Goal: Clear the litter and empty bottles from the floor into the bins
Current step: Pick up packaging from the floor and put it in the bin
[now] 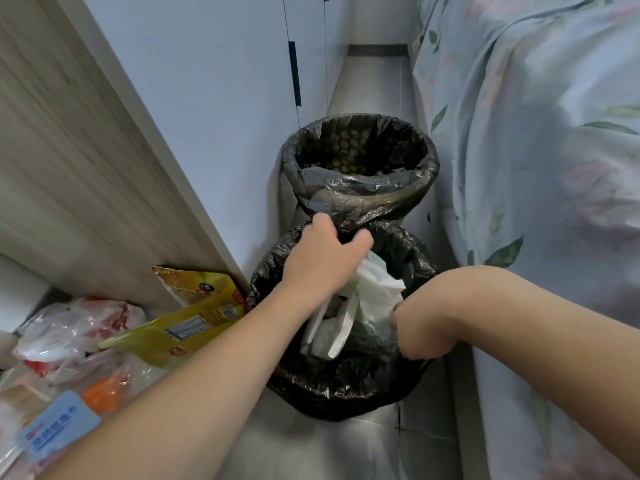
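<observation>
Two bins lined with black bags stand in a row on the grey floor. The near bin [311, 386] holds crumpled white plastic bags [374, 292]. Over its far rim my left hand [322, 258] hangs with the fingers bent downward and nothing plainly in them. My right hand [419, 327] is at the right rim with curled fingers that pinch the white plastic. The far bin [360, 199] looks nearly empty inside. Litter lies at the lower left: a yellow snack bag [194, 323], clear plastic bags [69, 327] and a blue packet [55, 431].
A wooden panel [79, 168] and white cupboard doors [221, 98] close off the left side. A bed with a floral sheet [540, 168] fills the right. The bins stand in the narrow floor strip between them.
</observation>
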Motion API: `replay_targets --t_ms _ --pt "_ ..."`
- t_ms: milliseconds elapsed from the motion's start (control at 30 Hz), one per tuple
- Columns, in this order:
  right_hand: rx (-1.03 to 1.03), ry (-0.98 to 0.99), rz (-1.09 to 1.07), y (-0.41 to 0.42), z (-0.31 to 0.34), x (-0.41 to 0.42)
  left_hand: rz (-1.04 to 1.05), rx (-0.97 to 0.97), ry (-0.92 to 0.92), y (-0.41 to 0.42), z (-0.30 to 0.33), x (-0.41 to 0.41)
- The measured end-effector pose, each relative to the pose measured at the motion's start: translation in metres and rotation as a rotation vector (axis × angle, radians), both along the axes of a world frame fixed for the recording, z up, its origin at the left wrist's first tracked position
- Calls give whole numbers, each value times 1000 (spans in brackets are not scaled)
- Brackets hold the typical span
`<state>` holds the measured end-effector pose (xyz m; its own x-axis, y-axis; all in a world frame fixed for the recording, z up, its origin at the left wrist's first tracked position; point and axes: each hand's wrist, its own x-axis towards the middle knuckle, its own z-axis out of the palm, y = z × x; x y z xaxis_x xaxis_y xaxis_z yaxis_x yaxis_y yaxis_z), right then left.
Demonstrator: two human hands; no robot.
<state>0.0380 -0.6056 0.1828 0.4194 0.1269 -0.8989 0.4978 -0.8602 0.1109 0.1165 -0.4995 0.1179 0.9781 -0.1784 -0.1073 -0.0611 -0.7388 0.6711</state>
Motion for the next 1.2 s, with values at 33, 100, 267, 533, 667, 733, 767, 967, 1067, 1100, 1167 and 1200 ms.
replay_targets --t_ms 33,100,267,533,667,733,767,967,1067,1100,1167,1200 --pt "8 2 7 0 1 0 -108 9 -10 -1 -4 -2" --pt "23 -30 -102 2 -3 -2 -320 100 108 -1 -13 -5" --pt "-42 56 -8 4 -4 -3 -500 429 406 -3 -35 2" --pt "20 -32 -272 4 -8 -2 -487 1223 209 -17 -91 -7" --pt "56 -63 71 5 -13 -3 -492 1217 449 -19 -107 -7" --pt "15 -60 -168 8 -16 -7 -533 1214 447 -15 -110 -4" --pt "14 -27 -120 9 -14 -5 -550 1201 442 -13 -108 -3" --pt "93 -220 -207 0 -8 6 -651 1003 338 6 -59 -7" --pt "206 -400 -264 0 -8 9 -645 891 87 32 -15 -21" --pt "257 -469 -305 0 -9 9 -635 865 -18 42 0 -27" --pt "341 -579 -362 8 -8 6 -596 787 -261 74 27 -40" --pt "376 -622 -381 15 -5 2 -561 733 -370 92 34 -46"
